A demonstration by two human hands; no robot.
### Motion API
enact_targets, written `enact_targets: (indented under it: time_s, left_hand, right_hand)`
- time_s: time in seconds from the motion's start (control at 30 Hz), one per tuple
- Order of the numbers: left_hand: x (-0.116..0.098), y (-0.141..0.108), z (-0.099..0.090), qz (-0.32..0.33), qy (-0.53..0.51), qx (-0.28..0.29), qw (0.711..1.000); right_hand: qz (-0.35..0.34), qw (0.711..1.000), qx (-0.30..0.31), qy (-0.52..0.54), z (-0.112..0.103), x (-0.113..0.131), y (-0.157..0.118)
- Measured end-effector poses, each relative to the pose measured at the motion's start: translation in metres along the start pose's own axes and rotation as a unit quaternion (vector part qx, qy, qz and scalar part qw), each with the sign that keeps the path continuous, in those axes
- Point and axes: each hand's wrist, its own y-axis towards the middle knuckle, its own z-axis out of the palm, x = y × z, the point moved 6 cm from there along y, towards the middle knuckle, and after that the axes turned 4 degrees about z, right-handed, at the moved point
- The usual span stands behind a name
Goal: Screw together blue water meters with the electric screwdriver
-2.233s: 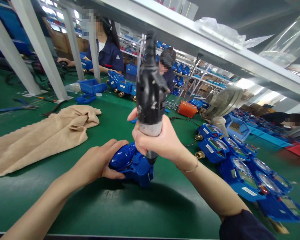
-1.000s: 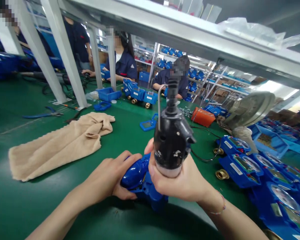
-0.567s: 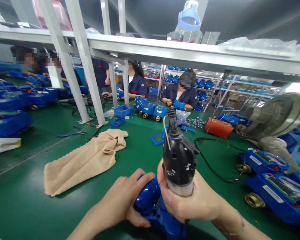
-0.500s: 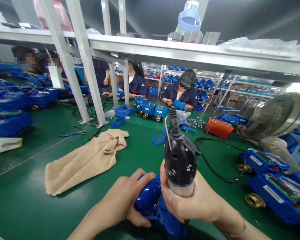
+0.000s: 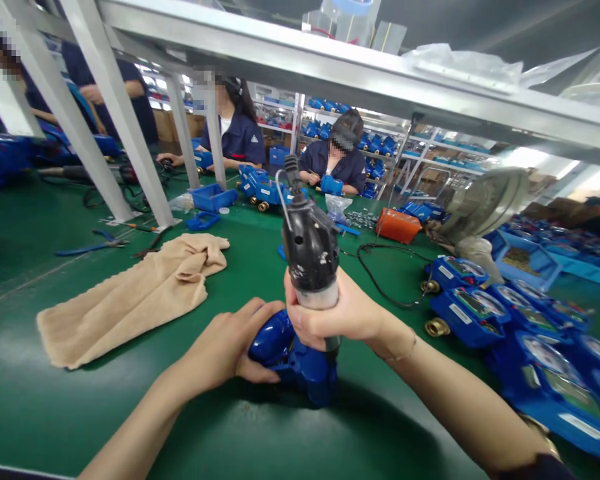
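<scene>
My left hand point(image 5: 225, 343) grips the left side of a blue meter housing point(image 5: 311, 377) on the green table, its fingers over the rounded end and the thumb low at the front. In my right hand point(image 5: 345, 310) an electric screwdriver point(image 5: 310, 250) is held upright over the housing, black on top with a pale collar and a cord leaving its upper end. The fist hides part of the housing, and I cannot make out whether the tool's tip touches a screw. A beige cloth point(image 5: 135, 297) lies left of my left hand.
Several blue meters point(image 5: 470, 313) with brass fittings stand along the right. Further back are an orange box point(image 5: 399, 225), a black cable point(image 5: 375, 280), a blue tray point(image 5: 213, 198) and pliers point(image 5: 93, 245). A metal shelf point(image 5: 300, 57) crosses above; co-workers sit across the table.
The view has swung to the right and down, so the table things appear shifted left and up. Both hands keep hold of the housing and the electric screwdriver.
</scene>
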Motion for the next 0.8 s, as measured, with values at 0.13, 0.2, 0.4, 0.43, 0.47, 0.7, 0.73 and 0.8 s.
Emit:
enact_targets:
  time_s: [0.13, 0.2, 0.4, 0.43, 0.47, 0.7, 0.73, 0.8]
  left_hand:
    - [0.002, 0.001, 0.002, 0.009, -0.002, 0.002, 1.0]
    - [0.002, 0.001, 0.003, 0.012, -0.005, 0.004, 1.0]
    - [-0.003, -0.004, 0.001, -0.001, 0.009, -0.015, 1.0]
    - [-0.007, -0.005, 0.0, 0.001, 0.031, -0.029, 0.999]
    - [-0.012, -0.007, 0.0, 0.009, 0.066, -0.044, 0.997]
    - [-0.057, -0.007, 0.03, 0.026, 0.289, -0.119, 0.949]
    - [-0.062, -0.007, 0.036, 0.024, 0.306, -0.131, 0.943]
    - [-0.068, -0.008, 0.045, 0.024, 0.334, -0.157, 0.929]
  right_hand:
    - [-0.025, 1.0, -0.005, -0.003, -0.001, 0.004, 0.002]
    - [-0.037, 0.999, -0.003, -0.01, -0.001, 0.005, 0.003]
    - [-0.049, 0.998, 0.006, -0.042, -0.001, 0.006, 0.002]
    - [-0.049, 0.998, 0.007, -0.046, -0.001, 0.006, 0.002]
    - [-0.052, 0.997, 0.008, -0.049, -0.001, 0.007, 0.002]
    - [-0.19, 0.979, -0.062, -0.021, -0.016, 0.066, -0.017]
    - [-0.202, 0.975, -0.092, -0.023, -0.024, 0.075, -0.023]
    - [-0.191, 0.963, -0.171, -0.084, -0.047, 0.084, -0.035]
